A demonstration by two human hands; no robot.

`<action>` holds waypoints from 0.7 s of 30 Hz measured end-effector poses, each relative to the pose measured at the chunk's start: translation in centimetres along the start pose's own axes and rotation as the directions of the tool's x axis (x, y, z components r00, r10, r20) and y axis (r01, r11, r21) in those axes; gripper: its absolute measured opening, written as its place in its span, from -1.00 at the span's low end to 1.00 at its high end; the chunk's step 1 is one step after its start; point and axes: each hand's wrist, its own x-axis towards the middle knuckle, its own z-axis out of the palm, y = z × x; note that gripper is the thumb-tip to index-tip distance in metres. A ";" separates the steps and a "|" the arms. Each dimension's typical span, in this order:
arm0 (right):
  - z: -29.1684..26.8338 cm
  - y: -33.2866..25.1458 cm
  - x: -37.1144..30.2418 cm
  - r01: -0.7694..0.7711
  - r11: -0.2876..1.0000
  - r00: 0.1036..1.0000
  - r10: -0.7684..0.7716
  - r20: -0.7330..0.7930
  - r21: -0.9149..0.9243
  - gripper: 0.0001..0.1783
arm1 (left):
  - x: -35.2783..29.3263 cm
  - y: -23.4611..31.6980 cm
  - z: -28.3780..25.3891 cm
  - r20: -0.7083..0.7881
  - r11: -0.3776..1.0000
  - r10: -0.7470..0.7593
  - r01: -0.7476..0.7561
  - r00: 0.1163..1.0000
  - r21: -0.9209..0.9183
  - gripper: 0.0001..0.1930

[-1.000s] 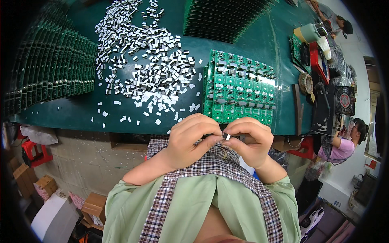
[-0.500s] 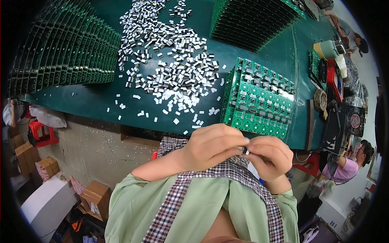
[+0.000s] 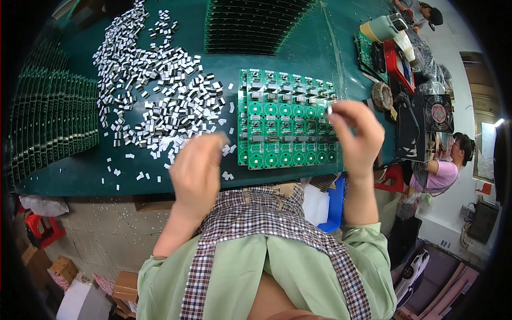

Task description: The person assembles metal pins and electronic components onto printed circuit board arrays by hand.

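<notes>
My right hand is raised at the right edge of a green circuit board panel. Thumb and forefinger pinch a small white-and-black block there. The panel lies on at least one more like it and carries rows of round pads and small mounted parts. My left hand hovers at the table's near side, between the panel and a wide scatter of small white-and-black blocks. Motion blurs its fingers, so their grip cannot be made out.
Tall stacks of green boards stand at the left and at the back of the green table. To the right are a pale green cup, a red tray, a tape roll and a fan. A person in pink sits beyond.
My hands were together in front of my body and have parted. The right went up to the panel's right edge with the block; the left moved left toward the scattered blocks. The view shifted.
</notes>
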 end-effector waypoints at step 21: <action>-0.9 2.0 2.5 0.413 0.836 0.906 -0.334 0.261 -0.361 -0.86 | 0.3 -2.2 -0.3 -0.017 0.900 -0.327 0.305 0.945 -0.311 -0.82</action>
